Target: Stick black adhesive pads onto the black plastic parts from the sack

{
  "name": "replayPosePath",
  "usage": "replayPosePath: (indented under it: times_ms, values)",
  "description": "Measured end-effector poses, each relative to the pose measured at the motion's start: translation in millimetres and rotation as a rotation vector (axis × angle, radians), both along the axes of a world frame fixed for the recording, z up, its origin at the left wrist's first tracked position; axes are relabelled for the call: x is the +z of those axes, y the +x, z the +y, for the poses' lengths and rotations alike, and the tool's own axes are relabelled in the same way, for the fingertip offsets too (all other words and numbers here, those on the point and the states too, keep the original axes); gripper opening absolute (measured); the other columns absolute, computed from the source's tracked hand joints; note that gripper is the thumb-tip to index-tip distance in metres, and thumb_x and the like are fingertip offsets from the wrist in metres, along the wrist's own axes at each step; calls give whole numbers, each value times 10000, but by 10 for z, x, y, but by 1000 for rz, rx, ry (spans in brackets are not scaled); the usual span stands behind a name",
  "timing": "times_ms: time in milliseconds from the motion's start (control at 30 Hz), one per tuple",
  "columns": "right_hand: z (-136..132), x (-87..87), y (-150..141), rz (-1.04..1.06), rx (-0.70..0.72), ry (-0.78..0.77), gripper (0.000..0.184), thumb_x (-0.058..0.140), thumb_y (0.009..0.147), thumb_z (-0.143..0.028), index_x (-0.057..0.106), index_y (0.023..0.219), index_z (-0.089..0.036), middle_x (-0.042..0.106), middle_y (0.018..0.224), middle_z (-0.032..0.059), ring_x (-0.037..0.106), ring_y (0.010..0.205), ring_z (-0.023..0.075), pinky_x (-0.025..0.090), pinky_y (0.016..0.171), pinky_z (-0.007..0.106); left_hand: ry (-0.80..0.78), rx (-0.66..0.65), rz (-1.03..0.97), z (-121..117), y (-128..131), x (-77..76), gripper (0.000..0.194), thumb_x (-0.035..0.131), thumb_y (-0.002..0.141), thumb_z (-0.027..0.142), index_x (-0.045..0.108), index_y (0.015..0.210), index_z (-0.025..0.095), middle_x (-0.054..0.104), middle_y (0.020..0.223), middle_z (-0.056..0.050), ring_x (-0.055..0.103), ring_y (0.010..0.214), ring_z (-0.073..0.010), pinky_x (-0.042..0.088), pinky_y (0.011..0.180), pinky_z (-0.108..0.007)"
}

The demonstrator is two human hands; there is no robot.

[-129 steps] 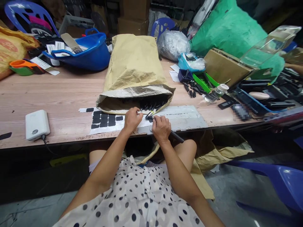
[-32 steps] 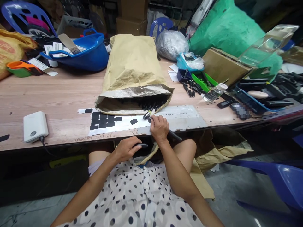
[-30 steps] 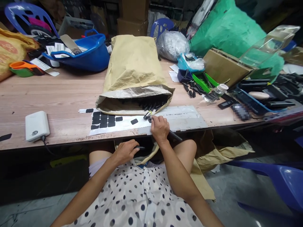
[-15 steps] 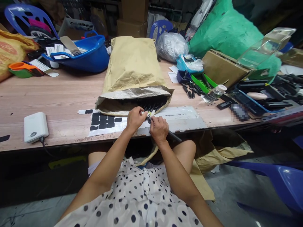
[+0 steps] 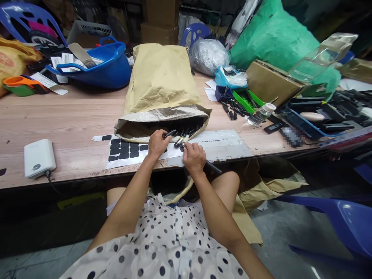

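Note:
My left hand point(image 5: 157, 144) pinches a small black cylindrical piece point(image 5: 170, 133) at the mouth of the kraft sack. In my right hand point(image 5: 194, 158) is what looks like a small hammer, its shiny head point(image 5: 179, 142) showing past the fingers and its black handle point(image 5: 213, 167) sticking out behind the palm. The open kraft sack point(image 5: 162, 81) lies on its side, mouth toward me, with several black pieces point(image 5: 188, 127) inside. Under my hands lies a flat board point(image 5: 228, 144), and left of it a white sheet bearing black stickers point(image 5: 123, 149).
A white power bank point(image 5: 39, 157) with a cable lies at the left. Behind it stands a blue basin point(image 5: 99, 71). To the right are a green tray point(image 5: 247, 100), a clear bottle point(image 5: 261, 114) and a blue tray of black parts point(image 5: 305, 122). The table edge runs before me.
My hands have drawn apart. The left hand has moved left, and the black piece now shows in its fingers. My right hand stays nearly in place, with the hammer head now plainly visible.

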State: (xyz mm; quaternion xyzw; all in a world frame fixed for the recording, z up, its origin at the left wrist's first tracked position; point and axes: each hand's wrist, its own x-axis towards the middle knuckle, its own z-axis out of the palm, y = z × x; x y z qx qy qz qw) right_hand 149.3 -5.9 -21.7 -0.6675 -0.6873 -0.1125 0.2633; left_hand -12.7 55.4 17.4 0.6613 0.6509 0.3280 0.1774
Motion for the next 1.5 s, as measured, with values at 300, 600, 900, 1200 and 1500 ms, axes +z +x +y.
replayPosePath:
  times_ms: [300,600,900,1200,1500]
  values:
    - [23,48,89,56,28,-56,228,535,950,-221,711,1094,-235,621,923,70,486,864,226,339,719,320,19,-130,47,-365,-240,-224,182,664,826,280,766,969,231,682,911,-47,627,929,-237,513,888,-359]
    - [-57,160,107,351,167,33,323,408,1000,-217,694,1148,-202,716,1033,93,637,967,213,500,858,318,8,-284,128,-354,-209,-164,240,631,877,353,793,1039,280,676,926,-44,629,946,-230,478,866,-349]
    - [-197,274,19,337,247,100,341,397,1028,-243,703,1165,-181,721,991,99,658,930,192,508,857,287,-57,-286,149,-352,-171,-112,266,606,900,342,786,1090,291,651,916,-38,620,956,-229,439,851,-355]
    - [-190,207,-7,260,202,23,327,422,1014,-220,714,1162,-212,700,937,79,628,880,195,482,810,278,-44,-297,143,-323,-167,-167,252,595,915,346,778,1082,307,644,926,-28,605,963,-216,417,838,-337]
    - [-203,199,-120,196,272,-21,323,437,1009,-207,715,1170,-232,688,938,67,614,865,186,475,795,266,-77,-308,108,-283,-179,-176,188,615,910,333,793,969,323,610,843,-8,587,894,-198,411,813,-323]
